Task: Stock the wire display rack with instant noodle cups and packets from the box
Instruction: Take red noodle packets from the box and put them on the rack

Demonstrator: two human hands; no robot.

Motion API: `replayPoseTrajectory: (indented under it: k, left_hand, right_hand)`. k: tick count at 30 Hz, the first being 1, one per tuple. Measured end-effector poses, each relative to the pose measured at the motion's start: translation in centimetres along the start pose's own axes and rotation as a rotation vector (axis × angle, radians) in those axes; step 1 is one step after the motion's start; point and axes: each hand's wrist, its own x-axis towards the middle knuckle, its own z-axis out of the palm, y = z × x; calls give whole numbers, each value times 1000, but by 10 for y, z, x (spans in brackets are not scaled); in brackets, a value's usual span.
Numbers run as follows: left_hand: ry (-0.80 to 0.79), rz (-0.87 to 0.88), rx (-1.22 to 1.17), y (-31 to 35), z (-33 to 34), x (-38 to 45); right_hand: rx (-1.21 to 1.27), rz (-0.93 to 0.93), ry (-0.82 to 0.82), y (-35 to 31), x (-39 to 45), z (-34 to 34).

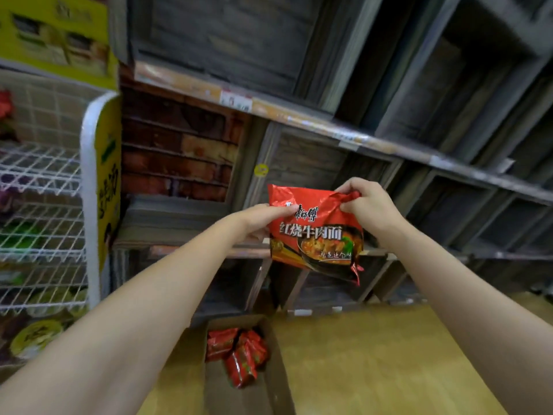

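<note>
A red instant noodle packet [314,232] hangs in the air at mid-frame, held by both hands. My left hand [260,218] pinches its upper left edge. My right hand [366,205] grips its crumpled upper right corner. Below, on the floor, an open cardboard box [275,381] holds several more red packets [239,351]. The white wire display rack [45,181] stands at the left, with noodle cups [36,336] on its lower shelves.
Dark wooden store shelves [329,127] with price tags fill the background behind the packet. A yellow sign panel [109,178] runs along the rack's right side. A yellow carton [57,34] sits on top of the rack. Wood-look floor [374,360] lies right of the box.
</note>
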Motion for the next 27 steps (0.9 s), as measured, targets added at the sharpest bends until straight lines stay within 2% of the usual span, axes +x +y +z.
replayPoseTrajectory:
  k: [4, 9, 12, 18, 23, 27]
  left_hand:
    - [-29, 89, -44, 53, 3, -17]
    - [-224, 215, -121, 94, -5, -34]
    - [-271, 301, -169, 120, -8, -47]
    - [-121, 372, -119, 159, 25, -66]
    - [-3, 364, -163, 176, 71, -76]
    - [43, 321, -97, 194, 94, -80]
  right_hand:
    - [132, -17, 134, -40, -8, -54]
    - [339, -82, 226, -77, -7, -96]
    - [476, -135, 247, -96, -9, -112]
    - [683, -72, 266, -89, -15, -141]
    - [654, -54, 281, -61, -20, -166]
    - [662, -61, 314, -35, -21, -184]
